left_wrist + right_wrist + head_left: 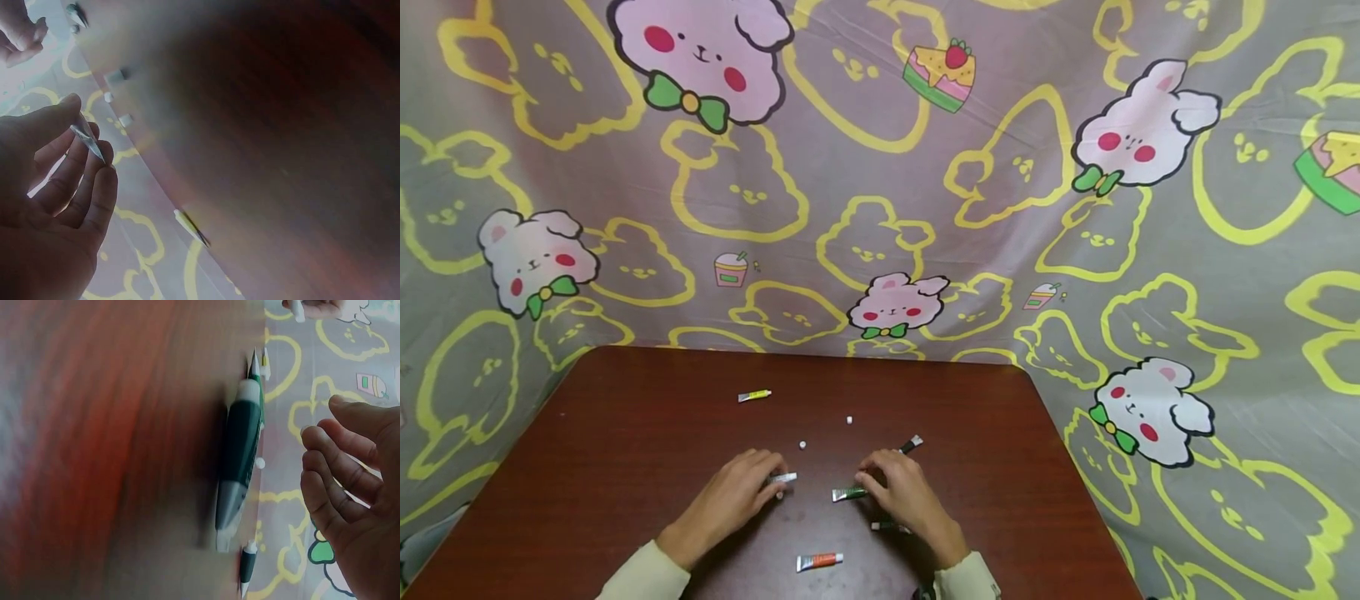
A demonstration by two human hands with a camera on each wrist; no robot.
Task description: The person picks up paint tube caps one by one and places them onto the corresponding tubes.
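My left hand (772,483) pinches a thin silver tube (783,478) between thumb and fingers just above the dark red table (625,433); the left wrist view shows the silver tube (89,142) edge-on in my left hand (84,128). My right hand (871,477) hovers over a green tube (848,494) lying on the table. In the right wrist view the green tube (240,447) lies flat, and my right hand (322,459) is beside it with loosely bent fingers (340,462) holding nothing.
A yellow-green tube (754,396) lies farther back, a dark tube (912,444) beyond my right hand, an orange tube (819,562) near me. Another small tube (880,526) lies by my right wrist. Two white caps (802,445) lie mid-table. Patterned cloth (880,208) surrounds the table.
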